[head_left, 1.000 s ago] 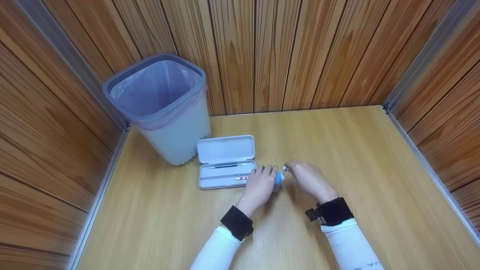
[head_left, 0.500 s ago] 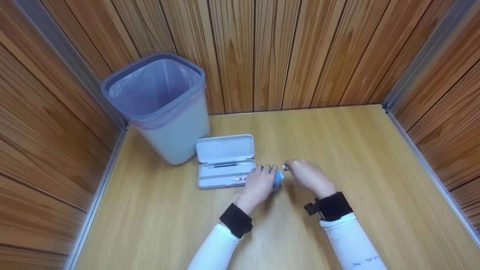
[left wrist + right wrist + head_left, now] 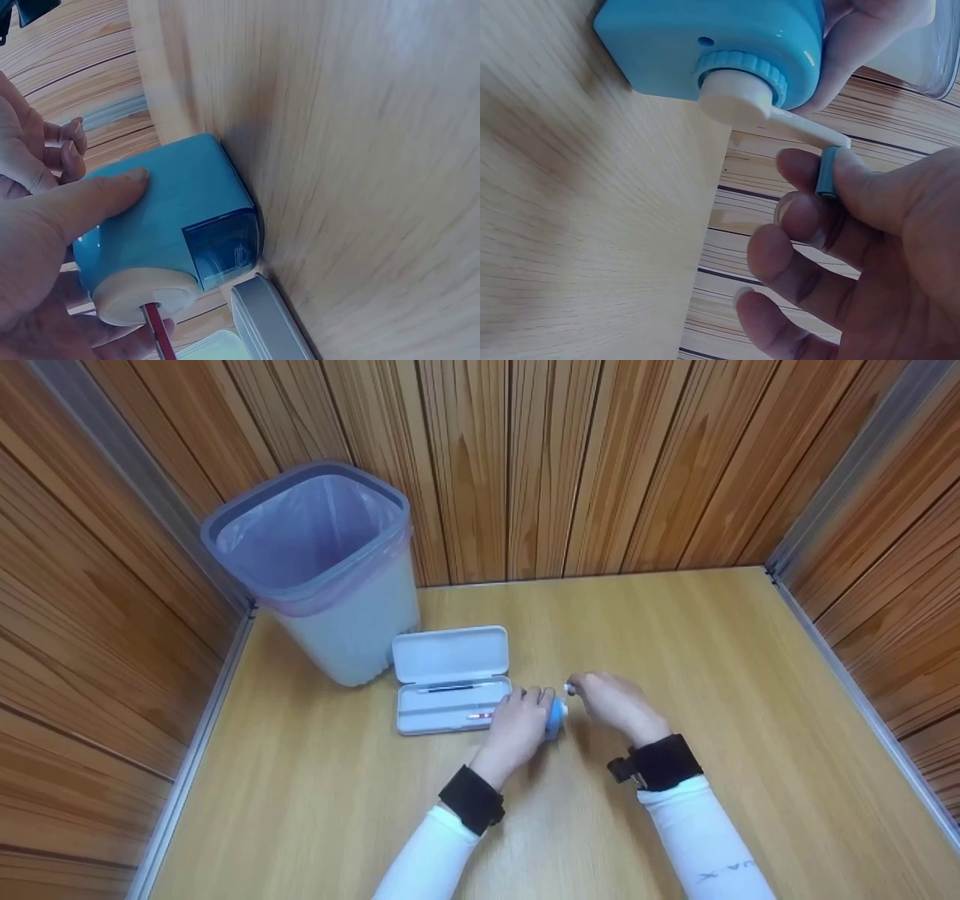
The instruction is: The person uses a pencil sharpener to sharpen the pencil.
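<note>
My left hand [image 3: 517, 727] grips a blue hand-crank pencil sharpener [image 3: 165, 202] on the table, covering most of it in the head view. Its thumb lies along the blue body. A red pencil [image 3: 159, 334] sticks into the round cream front, and its pale, red-marked end shows left of the hand over the pencil case. On the sharpener's other side, my right hand [image 3: 615, 705] pinches the small blue knob [image 3: 826, 172] of the cream crank arm [image 3: 806, 127] between thumb and index finger. The other fingers of that hand are loosely bent. The pencil's point is hidden inside the sharpener.
An open light-grey pencil case [image 3: 450, 656] lies just left of the sharpener, with a dark slim pen [image 3: 450, 688] inside. Behind it stands a lined waste bin [image 3: 352, 641]. Wood-patterned walls [image 3: 540, 472] enclose the table at the back and both sides.
My right hand and wrist have shifted slightly forward, with the crank knob still pinched. The left hand keeps its grip on the sharpener in nearly the same place.
</note>
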Demonstrator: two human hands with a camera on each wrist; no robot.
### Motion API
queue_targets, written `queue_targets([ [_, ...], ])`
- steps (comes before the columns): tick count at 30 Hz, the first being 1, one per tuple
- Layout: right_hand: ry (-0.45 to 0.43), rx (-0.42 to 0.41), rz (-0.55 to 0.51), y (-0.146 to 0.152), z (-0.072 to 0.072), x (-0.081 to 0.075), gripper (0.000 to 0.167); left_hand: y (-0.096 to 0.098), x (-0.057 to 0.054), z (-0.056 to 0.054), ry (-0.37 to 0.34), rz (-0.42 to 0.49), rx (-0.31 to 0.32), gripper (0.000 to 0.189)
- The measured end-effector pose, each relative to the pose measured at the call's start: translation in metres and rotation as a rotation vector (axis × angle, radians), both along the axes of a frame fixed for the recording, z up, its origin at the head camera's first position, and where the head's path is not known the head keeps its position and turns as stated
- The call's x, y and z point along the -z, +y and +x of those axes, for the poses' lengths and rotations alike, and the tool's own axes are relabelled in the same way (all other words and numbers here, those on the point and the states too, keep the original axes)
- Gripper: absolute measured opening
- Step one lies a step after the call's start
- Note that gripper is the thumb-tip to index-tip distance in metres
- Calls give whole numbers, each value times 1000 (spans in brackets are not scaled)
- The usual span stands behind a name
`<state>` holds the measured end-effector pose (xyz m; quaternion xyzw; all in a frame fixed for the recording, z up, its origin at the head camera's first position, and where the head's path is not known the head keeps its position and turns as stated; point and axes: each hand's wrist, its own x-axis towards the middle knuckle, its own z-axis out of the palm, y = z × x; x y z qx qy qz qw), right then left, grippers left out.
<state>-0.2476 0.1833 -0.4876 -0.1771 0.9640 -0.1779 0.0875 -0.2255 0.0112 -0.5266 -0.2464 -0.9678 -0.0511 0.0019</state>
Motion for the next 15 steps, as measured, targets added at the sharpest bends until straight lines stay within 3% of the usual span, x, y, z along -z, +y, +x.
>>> queue_targets([
  [9, 12, 2, -8, 1, -6, 6, 24, -1, 2, 1, 21, 19, 23, 51],
  [15, 14, 18, -30, 2, -9, 10, 27, -2, 1, 1, 92, 6, 22, 49],
])
